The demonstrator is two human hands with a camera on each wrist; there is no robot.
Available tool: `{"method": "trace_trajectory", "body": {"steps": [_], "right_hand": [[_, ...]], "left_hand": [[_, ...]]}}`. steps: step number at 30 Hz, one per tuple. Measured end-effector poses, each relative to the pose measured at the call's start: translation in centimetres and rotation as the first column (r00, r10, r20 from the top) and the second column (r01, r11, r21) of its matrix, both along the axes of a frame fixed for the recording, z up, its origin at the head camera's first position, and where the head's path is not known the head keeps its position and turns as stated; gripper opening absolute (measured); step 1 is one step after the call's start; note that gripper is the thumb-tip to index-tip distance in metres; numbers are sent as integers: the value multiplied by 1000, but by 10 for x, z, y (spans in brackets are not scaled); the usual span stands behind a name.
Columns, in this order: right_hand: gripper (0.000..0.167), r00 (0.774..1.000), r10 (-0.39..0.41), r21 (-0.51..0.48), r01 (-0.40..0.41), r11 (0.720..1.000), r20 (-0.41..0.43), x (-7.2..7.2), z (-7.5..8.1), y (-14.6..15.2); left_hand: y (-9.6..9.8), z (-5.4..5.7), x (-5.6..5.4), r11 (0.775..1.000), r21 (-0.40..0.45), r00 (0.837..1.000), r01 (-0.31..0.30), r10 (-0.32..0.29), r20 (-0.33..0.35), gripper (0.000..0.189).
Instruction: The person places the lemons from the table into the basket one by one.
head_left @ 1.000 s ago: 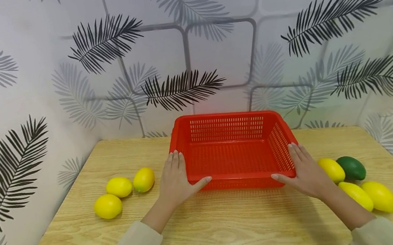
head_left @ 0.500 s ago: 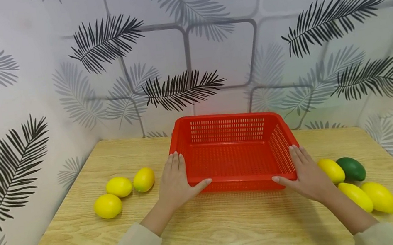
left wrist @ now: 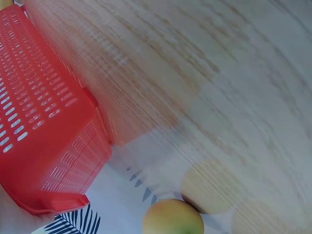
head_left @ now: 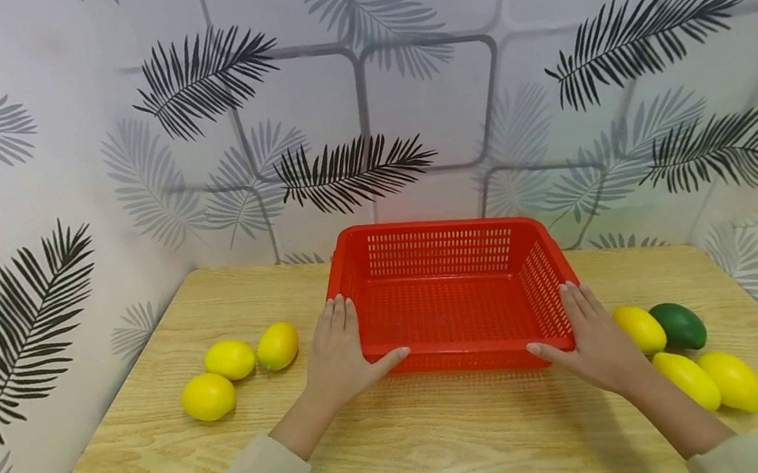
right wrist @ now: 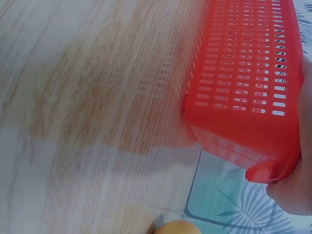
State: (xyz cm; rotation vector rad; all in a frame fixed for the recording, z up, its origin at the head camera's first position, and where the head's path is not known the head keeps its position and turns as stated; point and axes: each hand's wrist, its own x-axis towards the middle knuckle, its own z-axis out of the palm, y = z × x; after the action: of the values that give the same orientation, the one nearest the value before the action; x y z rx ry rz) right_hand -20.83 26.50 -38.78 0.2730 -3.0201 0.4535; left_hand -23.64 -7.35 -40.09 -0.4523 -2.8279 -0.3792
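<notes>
A red plastic basket (head_left: 442, 300) with slotted walls stands on the wooden table near its back edge, with nothing inside. My left hand (head_left: 341, 355) lies on its front left corner, fingers straight along the side rim and thumb along the front rim. At the front right corner, my right hand (head_left: 597, 339) rests in mirror fashion, fingers straight on the side and thumb on the front rim. The right wrist view shows fingertips (right wrist: 274, 189) right at the rim's corner. In the left wrist view, the basket's slotted front wall (left wrist: 34, 92) is close by.
Three yellow lemons (head_left: 229, 360) lie left of the basket. To its right, close to my right forearm, sit three yellow fruits (head_left: 731, 381) and a dark green one (head_left: 678, 325). A leaf-patterned wall (head_left: 406, 119) rises behind the wooden table (head_left: 408, 442).
The basket's front right corner has shifted very slightly toward me and to the right, with my right hand on it. The left hand and the fruits look unmoved.
</notes>
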Motion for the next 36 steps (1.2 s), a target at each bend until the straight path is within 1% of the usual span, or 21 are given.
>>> {"method": "trace_trajectory", "body": {"steps": [3,10,15,23,30,36], "right_hand": [[103,1000,0,1,0,1000,-4,1,0,0],[103,1000,5,2,-5,1000,-14,3,0,0],[102,1000,12,3,-11,1000,-27,6,0,0],[103,1000,4,5,-4,1000,-3,9,1,0],[103,1000,0,0,0,1000,-6,12,1,0],[104,1000,-3,-4,3,1000,-13,15,0,1]], "left_hand": [[0,1,2,1000,7,1000,-1,1,-1,100],[0,0,4,1000,-4,1000,-10,10,-29,100],[0,1,7,1000,2,1000,-12,12,-16,99],[-1,2,10,1000,10,1000,-10,10,1,100],[-1,0,11,1000,-5,1000,-3,3,-30,99],[-1,-3,13,1000,-3,999,0,-1,-33,99]]}}
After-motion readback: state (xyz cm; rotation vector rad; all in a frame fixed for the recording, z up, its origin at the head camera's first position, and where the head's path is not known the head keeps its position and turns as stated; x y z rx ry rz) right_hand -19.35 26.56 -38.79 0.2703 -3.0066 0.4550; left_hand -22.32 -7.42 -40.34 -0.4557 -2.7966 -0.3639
